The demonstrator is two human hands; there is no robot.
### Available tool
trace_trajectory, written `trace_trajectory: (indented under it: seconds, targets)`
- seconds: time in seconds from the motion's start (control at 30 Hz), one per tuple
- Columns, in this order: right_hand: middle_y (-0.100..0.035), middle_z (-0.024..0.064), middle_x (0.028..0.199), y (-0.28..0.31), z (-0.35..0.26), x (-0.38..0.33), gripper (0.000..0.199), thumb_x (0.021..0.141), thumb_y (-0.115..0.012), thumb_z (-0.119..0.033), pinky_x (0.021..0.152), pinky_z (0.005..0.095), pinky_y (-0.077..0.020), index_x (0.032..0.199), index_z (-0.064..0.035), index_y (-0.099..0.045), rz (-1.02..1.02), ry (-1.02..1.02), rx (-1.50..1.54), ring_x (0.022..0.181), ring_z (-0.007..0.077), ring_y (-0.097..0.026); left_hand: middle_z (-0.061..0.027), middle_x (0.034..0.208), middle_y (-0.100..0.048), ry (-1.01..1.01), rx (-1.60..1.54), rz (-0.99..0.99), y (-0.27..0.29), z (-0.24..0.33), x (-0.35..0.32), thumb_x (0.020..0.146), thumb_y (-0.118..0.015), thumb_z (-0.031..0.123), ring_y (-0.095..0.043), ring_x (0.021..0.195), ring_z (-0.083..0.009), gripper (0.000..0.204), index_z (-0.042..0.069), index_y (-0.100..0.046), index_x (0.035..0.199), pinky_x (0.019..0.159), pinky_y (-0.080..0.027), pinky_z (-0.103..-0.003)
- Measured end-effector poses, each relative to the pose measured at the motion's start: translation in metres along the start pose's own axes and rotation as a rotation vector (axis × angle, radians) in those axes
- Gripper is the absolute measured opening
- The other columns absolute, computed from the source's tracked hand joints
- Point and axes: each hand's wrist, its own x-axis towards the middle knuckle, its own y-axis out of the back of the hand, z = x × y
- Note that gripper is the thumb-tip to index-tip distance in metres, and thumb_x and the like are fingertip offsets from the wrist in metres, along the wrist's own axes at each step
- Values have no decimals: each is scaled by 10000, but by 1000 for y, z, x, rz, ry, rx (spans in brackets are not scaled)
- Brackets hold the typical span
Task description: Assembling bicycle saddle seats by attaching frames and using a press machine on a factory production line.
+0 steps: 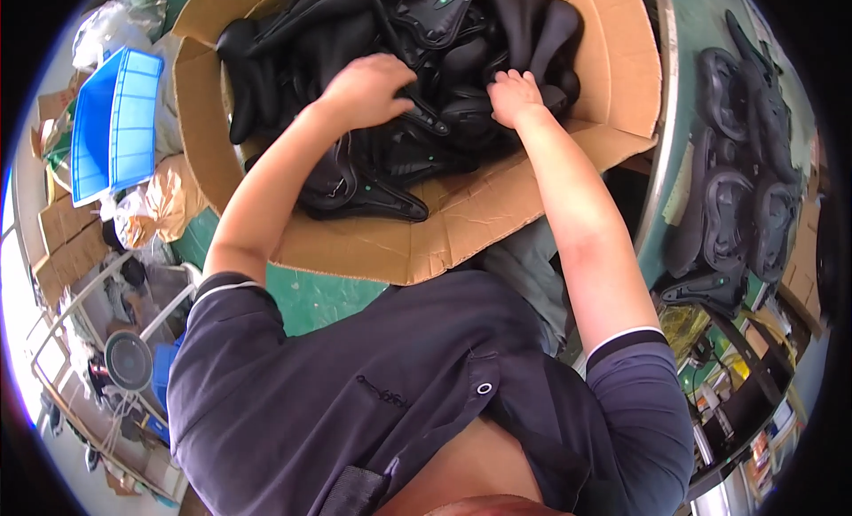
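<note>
from the head view, your left hand [366, 88] is clamped on a black bicycle saddle [417, 117] in the cardboard box [461, 223], your right hand's [513, 94] grip rests half-curled on the pile, nothing lifted out yet, box nearly full.

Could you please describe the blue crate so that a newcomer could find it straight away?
Start at the big cardboard box of black saddles that both hands reach into. Look past its left wall: the blue crate lies tilted among bags and flattened cartons, the only bright blue, ribbed plastic thing there.
</note>
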Motion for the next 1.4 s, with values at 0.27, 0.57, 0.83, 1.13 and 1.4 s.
trace_trajectory:
  seconds: [0.27, 0.57, 0.83, 1.13, 1.4]
  targets:
    - [-776, 225, 1129, 66, -24, 0, 407, 917, -793, -327, 951, 475, -605, 1144, 10, -762, -139, 147, 626, 1093, 373, -750, -164, 1046, -764, 1390, -311, 438, 45, -30, -190, 981, -767, 518, -734, 1007, -270, 558, -4, -734, 1176, 898, -568, -379]
    - [-556, 244, 1519, 32, -142, 24, 1197, 762, -790, -848, 1157, 559, -491, 1483, 76, -545, -866, -9, 1852, 1425, 371, -548, -138, 1607, -566, 1525, -2002, 370, -24, -5, -198, 1081, -391, 740, -534, 1471, -357, 848, 88, -489, 1615, 1257, -383, -576]
    - [-640, 152, 1493, 1, -176, -10, 932, 970, -669, -737, 1190, 431, -413, 1532, 1, -577, -592, -172, 2170, 1374, 286, -581, -140, 1633, -530, 1609, -1615, 626, -58, -19, -187, 957, -580, 820, -534, 1471, -346, 1026, 79, -434, 1651, 1242, -412, -525]
    - [-646, 106, 1460, 29, -169, -8, 836, 1028, -647, -640, 1111, 388, -489, 1590, -40, -499, -792, -207, 2177, 1319, 215, -613, -159, 1529, -626, 1376, -2019, 521, -43, -3, -184, 958, -566, 830, -614, 1380, -349, 956, 59, -574, 1523, 1219, -439, -546]
    - [-653, 96, 1443, 87, -155, -62, 730, 1066, -624, -521, 1083, 345, -508, 1588, -26, -499, -613, 74, 2357, 1286, 177, -627, -159, 1332, -747, 1302, -2050, 370, -12, 33, -125, 1072, -635, 525, -752, 1154, -320, 586, 41, -657, 1401, 1072, -595, -490]
